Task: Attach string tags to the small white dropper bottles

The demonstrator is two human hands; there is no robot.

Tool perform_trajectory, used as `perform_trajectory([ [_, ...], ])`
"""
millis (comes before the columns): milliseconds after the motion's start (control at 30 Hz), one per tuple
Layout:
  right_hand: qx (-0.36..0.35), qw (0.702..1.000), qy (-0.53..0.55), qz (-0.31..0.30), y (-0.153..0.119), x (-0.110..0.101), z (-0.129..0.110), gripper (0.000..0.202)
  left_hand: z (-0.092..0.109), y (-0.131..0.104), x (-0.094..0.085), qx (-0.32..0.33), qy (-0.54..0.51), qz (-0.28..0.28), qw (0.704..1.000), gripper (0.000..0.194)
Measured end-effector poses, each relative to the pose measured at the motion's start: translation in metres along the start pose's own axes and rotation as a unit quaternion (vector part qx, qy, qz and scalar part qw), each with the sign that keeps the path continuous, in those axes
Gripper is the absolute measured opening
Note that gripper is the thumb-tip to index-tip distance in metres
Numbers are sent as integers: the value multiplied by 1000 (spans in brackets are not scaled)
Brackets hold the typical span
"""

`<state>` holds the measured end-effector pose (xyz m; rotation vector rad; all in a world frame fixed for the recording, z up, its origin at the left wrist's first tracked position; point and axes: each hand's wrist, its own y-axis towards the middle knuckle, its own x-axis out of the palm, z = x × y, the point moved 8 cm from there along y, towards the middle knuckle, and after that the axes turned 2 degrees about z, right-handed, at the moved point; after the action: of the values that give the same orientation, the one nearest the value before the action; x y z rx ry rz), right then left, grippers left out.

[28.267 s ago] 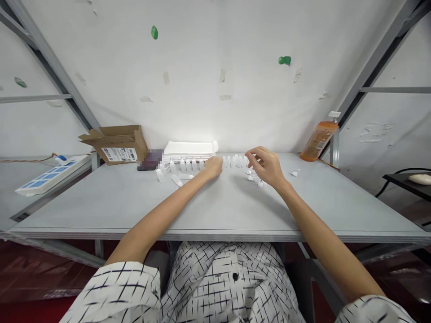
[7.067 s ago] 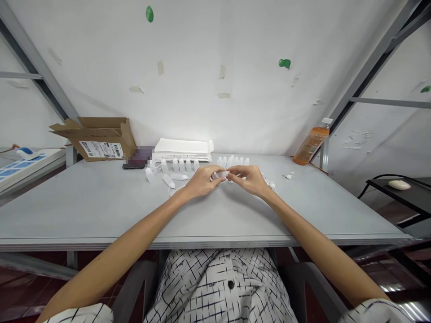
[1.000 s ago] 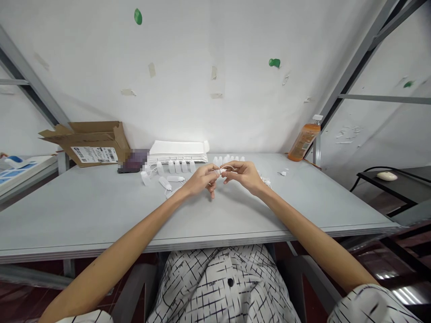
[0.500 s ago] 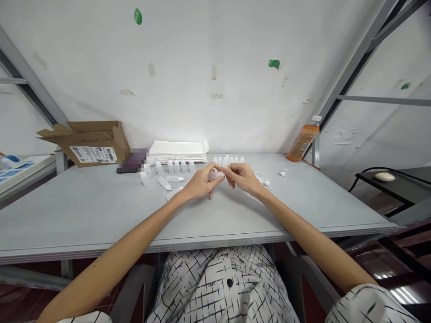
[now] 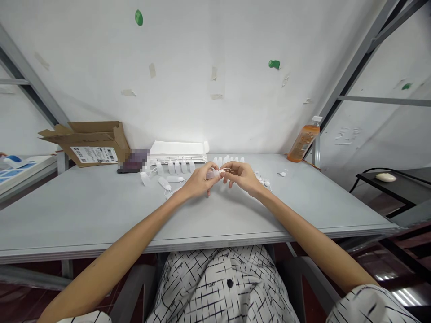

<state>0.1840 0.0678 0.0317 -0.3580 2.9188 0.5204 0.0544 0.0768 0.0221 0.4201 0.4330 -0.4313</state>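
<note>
Between the fingers of my left hand [image 5: 198,181] lies a small translucent white plastic bottle [image 5: 211,174], its neck pointing right. My right hand [image 5: 244,178] pinches a small white cap at that neck, and a thin white string loop [image 5: 228,169] sticks out over its fingers. How far the cap sits on the neck is hidden by fingertips. To the left, several similar bottles [image 5: 177,167] stand in a row, and a few with strings lie flat, such as one bottle [image 5: 164,183]. More bottles [image 5: 229,159] stand behind my hands. Several small white caps [image 5: 266,183] lie beside my right wrist.
An open cardboard box [image 5: 94,141] and a dark blurred-out item [image 5: 133,161] stand at the back left. White sheets or flat boxes [image 5: 178,149] are stacked against the wall. An orange bottle [image 5: 303,142] leans at the back right. A white mouse [image 5: 385,177] rests on a side shelf.
The string loop now shows above my right fingers. Both hands have shifted slightly left with the bottle, and the right fingers have changed their pose at its neck.
</note>
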Motion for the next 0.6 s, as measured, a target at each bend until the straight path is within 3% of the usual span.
perform_trajectory([
  [367, 22, 997, -42, -59, 1, 9, 15, 53, 2, -2, 2, -3, 21, -2, 1000, 30],
  [600, 24, 997, -57, -48, 1, 8, 14, 57, 2, -3, 7, -11, -28, -31, 999, 30],
])
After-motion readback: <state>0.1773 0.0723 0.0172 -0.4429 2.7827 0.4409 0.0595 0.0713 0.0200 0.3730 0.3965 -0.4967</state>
